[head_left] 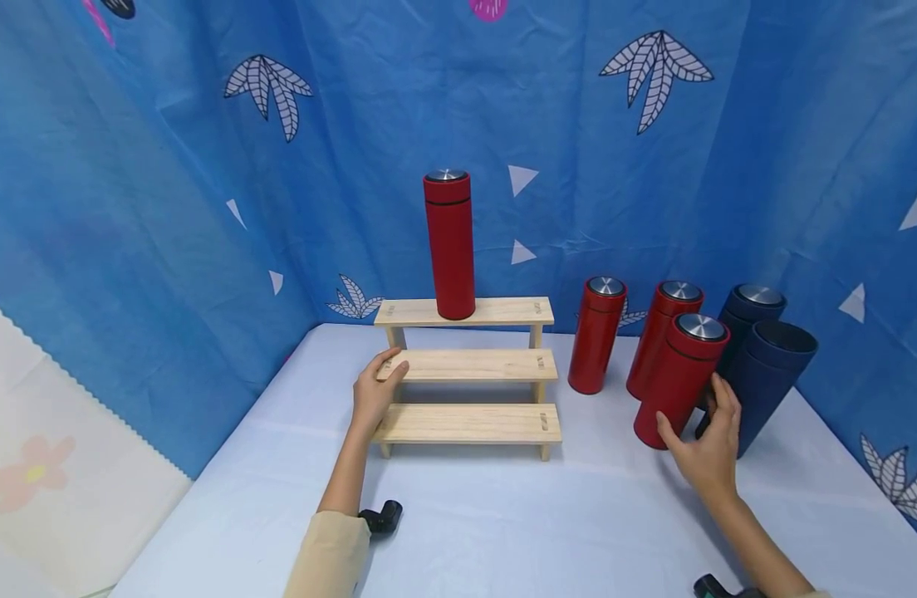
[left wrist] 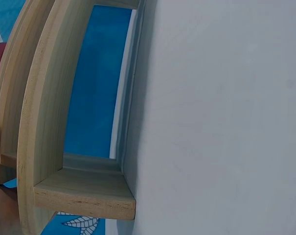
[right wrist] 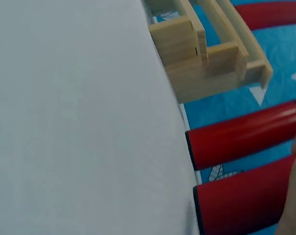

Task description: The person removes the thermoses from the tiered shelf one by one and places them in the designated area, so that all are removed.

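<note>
My left hand [head_left: 376, 390] holds the left end of the middle board of a three-step wooden stand [head_left: 466, 423]. The left wrist view shows part of that hand [left wrist: 5, 210] by the boards. On the top board a tall red thermos flask [head_left: 451, 249] stands upright. To the right, my right hand [head_left: 708, 444] grips a red thermos flask [head_left: 675, 378] with a silver-topped lid, thumb on its left side and fingers on its right. Whether its base touches the table cannot be told. Only an edge of this hand [right wrist: 292, 205] appears in the right wrist view.
Two more red flasks [head_left: 596, 336] [head_left: 656, 340] stand behind the held one. Two dark blue flasks [head_left: 772, 374] [head_left: 746, 311] stand close by on the right, one with a dark top. A blue patterned curtain [head_left: 399, 124] hangs behind the white-covered table [head_left: 503, 531].
</note>
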Tool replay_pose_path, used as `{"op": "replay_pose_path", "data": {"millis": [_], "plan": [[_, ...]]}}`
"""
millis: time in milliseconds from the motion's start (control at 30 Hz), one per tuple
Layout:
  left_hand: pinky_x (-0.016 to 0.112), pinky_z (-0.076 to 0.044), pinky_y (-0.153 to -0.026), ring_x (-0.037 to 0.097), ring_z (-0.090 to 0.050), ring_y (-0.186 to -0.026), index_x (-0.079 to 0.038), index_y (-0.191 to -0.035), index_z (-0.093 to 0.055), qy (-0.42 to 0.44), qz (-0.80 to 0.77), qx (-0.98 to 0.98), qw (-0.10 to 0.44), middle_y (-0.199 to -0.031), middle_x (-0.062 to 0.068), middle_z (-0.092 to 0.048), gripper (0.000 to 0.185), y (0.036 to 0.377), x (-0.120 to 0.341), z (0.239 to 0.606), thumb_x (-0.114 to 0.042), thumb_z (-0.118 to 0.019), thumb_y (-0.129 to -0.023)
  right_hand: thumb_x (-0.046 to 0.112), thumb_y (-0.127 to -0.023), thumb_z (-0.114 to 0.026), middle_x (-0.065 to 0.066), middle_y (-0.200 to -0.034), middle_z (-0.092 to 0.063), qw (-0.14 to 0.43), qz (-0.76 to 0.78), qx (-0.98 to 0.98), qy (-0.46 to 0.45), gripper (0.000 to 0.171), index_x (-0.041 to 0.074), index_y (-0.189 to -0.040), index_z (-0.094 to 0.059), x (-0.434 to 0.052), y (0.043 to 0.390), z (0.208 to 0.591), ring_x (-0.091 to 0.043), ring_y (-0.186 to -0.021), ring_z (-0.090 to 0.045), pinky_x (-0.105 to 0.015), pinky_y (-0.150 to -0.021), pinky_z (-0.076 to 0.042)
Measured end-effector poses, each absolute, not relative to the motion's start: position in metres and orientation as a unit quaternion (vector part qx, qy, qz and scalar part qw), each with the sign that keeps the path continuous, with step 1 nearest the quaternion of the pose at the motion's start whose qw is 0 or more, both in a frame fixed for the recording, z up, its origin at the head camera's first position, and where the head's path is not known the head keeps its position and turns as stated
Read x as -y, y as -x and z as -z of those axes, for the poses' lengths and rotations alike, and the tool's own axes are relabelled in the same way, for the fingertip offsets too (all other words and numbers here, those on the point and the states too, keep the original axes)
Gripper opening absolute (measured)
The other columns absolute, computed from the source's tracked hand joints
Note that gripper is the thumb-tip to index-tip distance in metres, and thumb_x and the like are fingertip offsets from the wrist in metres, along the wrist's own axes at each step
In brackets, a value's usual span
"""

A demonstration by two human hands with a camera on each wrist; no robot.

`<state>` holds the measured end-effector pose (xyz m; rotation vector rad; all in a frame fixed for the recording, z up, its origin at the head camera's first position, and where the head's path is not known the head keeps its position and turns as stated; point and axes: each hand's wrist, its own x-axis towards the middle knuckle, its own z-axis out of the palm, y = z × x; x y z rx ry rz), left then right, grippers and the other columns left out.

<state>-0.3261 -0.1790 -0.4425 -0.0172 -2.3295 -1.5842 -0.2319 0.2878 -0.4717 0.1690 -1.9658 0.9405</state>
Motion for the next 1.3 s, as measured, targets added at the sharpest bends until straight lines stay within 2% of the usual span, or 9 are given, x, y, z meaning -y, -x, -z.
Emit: {"op": "replay_pose_path", "data": {"millis": [33,133,233,300,467,567,800,1100,1300], "plan": [[0.043,-0.03,-0.104,0.026,-0.038,-0.128,-0.024,-0.126,-0.056,0.006,0.554,0.817,0.16,-0.137,0.004,-0.046,0.053,0.326,0.179,0.443,-0.052,-0.062,-0.082,0.0,-0.065,-0.075,-0.01,-0.145,-0.029,0.478,-0.374,0.791,-0.076,0.091,0.011,-0.142,-0.028,-0.284,0.23,0.468,-0.017,-0.131,-0.027,-0.018,-0.101,-0.027],[0.044,-0.031,-0.104,0.027,-0.039,-0.128,-0.023,-0.127,-0.056,0.009,0.552,0.818,0.159,-0.137,0.004,-0.046,0.053,0.326,0.178,0.444,-0.051,-0.062,-0.082,0.017,-0.071,-0.071,-0.018,-0.138,-0.037,0.547,-0.355,0.75,-0.112,0.07,-0.001,-0.13,-0.038,-0.268,0.226,0.451,-0.029,-0.127,-0.031,-0.035,-0.107,-0.025],[0.044,-0.031,-0.103,0.027,-0.04,-0.127,-0.021,-0.128,-0.055,0.014,0.55,0.819,0.164,-0.136,0.004,-0.047,0.053,0.327,0.178,0.444,-0.049,-0.062,-0.084,0.03,-0.077,-0.066,-0.027,-0.127,-0.044,0.601,-0.344,0.705,-0.155,0.059,-0.008,-0.117,-0.044,-0.247,0.224,0.43,-0.038,-0.12,-0.037,-0.05,-0.106,-0.024],[0.045,-0.032,-0.103,0.028,-0.04,-0.127,-0.02,-0.128,-0.055,0.017,0.549,0.819,0.167,-0.136,0.004,-0.047,0.053,0.326,0.178,0.444,-0.049,-0.061,-0.084,0.031,-0.079,-0.065,-0.028,-0.123,-0.047,0.611,-0.341,0.691,-0.18,0.054,-0.009,-0.112,-0.048,-0.232,0.225,0.42,-0.04,-0.117,-0.04,-0.045,-0.105,-0.028],[0.045,-0.031,-0.103,0.027,-0.039,-0.127,-0.02,-0.129,-0.055,0.02,0.548,0.82,0.165,-0.137,0.004,-0.047,0.055,0.326,0.178,0.443,-0.05,-0.061,-0.084,0.019,-0.072,-0.069,-0.021,-0.123,-0.052,0.575,-0.332,0.713,-0.226,0.049,-0.004,-0.112,-0.055,-0.204,0.24,0.414,-0.038,-0.113,-0.044,-0.024,-0.097,-0.036],[0.045,-0.031,-0.104,0.027,-0.039,-0.128,-0.021,-0.128,-0.055,0.018,0.55,0.819,0.161,-0.137,0.003,-0.047,0.054,0.327,0.178,0.444,-0.05,-0.061,-0.084,0.012,-0.067,-0.07,-0.019,-0.126,-0.05,0.542,-0.325,0.733,-0.25,0.053,-0.004,-0.114,-0.055,-0.187,0.252,0.408,-0.036,-0.116,-0.043,-0.028,-0.098,-0.036],[0.046,-0.032,-0.103,0.028,-0.039,-0.127,-0.021,-0.128,-0.055,0.015,0.55,0.82,0.16,-0.137,0.004,-0.046,0.054,0.327,0.18,0.444,-0.051,-0.061,-0.084,0.013,-0.072,-0.073,-0.016,-0.128,-0.048,0.495,-0.325,0.749,-0.296,0.053,0.0,-0.119,-0.052,-0.137,0.286,0.38,-0.031,-0.121,-0.039,-0.045,-0.098,-0.034],[0.047,-0.032,-0.102,0.028,-0.038,-0.127,-0.019,-0.129,-0.054,0.02,0.55,0.819,0.16,-0.138,0.005,-0.045,0.056,0.327,0.182,0.445,-0.05,-0.062,-0.084,0.014,-0.076,-0.074,-0.013,-0.128,-0.046,0.434,-0.385,0.755,-0.305,0.059,0.003,-0.127,-0.045,-0.088,0.326,0.335,-0.025,-0.121,-0.038,-0.043,-0.097,-0.036],[0.047,-0.034,-0.101,0.029,-0.039,-0.127,-0.019,-0.129,-0.054,0.026,0.553,0.817,0.16,-0.138,0.006,-0.045,0.054,0.327,0.181,0.444,-0.048,-0.062,-0.084,0.019,-0.079,-0.073,-0.012,-0.138,-0.039,0.404,-0.43,0.755,-0.285,0.075,0.007,-0.139,-0.031,-0.066,0.345,0.297,-0.017,-0.127,-0.035,-0.037,-0.098,-0.039]]}}
